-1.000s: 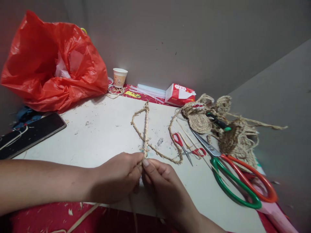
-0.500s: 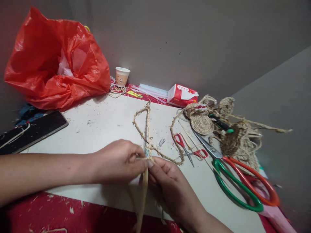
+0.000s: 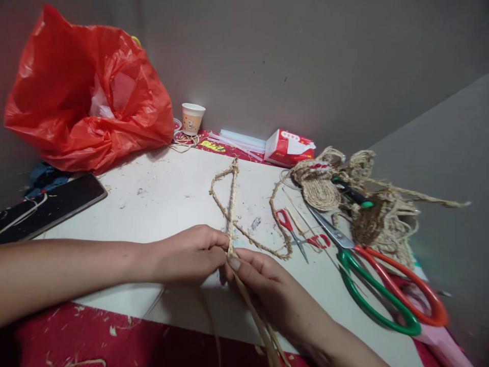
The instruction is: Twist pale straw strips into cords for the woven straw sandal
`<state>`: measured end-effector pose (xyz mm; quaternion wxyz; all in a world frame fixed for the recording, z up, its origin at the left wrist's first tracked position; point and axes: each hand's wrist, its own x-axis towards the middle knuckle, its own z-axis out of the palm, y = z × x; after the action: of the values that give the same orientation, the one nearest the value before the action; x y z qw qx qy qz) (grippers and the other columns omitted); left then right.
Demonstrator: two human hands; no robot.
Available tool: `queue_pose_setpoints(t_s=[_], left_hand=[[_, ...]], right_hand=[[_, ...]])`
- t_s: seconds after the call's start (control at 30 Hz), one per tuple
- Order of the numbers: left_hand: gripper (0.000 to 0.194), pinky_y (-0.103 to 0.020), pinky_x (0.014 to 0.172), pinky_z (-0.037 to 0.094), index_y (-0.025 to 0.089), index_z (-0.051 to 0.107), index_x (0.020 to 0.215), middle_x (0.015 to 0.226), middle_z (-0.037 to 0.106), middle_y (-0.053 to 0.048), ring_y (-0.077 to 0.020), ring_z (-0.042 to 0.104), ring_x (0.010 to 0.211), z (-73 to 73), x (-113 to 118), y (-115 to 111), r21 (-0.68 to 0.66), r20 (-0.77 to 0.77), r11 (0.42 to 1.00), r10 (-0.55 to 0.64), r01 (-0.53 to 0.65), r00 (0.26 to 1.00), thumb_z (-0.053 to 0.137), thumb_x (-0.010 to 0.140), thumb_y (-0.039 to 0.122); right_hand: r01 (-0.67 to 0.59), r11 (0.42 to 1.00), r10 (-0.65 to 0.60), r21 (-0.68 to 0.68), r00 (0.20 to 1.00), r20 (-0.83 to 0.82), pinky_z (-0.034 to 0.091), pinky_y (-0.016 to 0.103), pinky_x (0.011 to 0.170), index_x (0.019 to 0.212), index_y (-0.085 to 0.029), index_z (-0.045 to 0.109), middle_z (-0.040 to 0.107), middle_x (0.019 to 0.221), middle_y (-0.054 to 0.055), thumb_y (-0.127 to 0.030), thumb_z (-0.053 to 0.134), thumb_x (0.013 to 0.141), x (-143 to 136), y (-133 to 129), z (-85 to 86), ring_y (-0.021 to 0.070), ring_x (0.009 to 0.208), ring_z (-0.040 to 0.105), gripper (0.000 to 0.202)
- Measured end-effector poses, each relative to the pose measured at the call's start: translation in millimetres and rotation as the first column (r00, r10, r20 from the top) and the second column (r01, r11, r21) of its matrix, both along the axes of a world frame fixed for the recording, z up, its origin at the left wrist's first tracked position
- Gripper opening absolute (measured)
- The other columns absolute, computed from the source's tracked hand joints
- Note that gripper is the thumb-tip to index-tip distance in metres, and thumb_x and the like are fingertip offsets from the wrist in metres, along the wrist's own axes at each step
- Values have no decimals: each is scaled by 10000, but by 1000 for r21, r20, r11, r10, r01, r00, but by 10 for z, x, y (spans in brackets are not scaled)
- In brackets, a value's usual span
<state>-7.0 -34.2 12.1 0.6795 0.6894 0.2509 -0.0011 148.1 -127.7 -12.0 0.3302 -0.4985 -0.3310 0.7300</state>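
Centrally, the left hand (image 3: 187, 255) and the right hand (image 3: 267, 290) met at the near end of a braided straw cord (image 3: 231, 204), fingers of both pinched shut on it. The cord lay on the white tabletop (image 3: 160, 199), running away from the hands, with a looped strand curving off to its right. Loose straw strips (image 3: 260, 321) trailed from the grip past the right hand. Right of the cord lay small red scissors (image 3: 296, 235); beyond those, large green-and-orange scissors (image 3: 376, 285). Left of the cord sat a red plastic bag (image 3: 84, 97).
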Motion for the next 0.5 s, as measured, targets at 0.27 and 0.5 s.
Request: queue_pose_setpoints(t_s=[0.27,0.5], left_hand=[[296,-208,687,405,153,664,769,738,643,8,-93,531,690,27,-2,34,59,-30,997,-38,40,999,370,795,139],[237,-195,575,352,147,543,580,655,599,5,-74,462,580,-84,23,58,-224,-10,974,22,-24,1000,406,773,166]], right_hand=[[-134,988,131,76,991,41,169,218,463,726,-177,455,295,585,-71,-481,481,894,102,59,49,80,509,208,348],[-259,916,116,307,901,417,345,216,638,800,-183,542,496,734,-15,-361,375,960,110,51,100,113,677,433,292]])
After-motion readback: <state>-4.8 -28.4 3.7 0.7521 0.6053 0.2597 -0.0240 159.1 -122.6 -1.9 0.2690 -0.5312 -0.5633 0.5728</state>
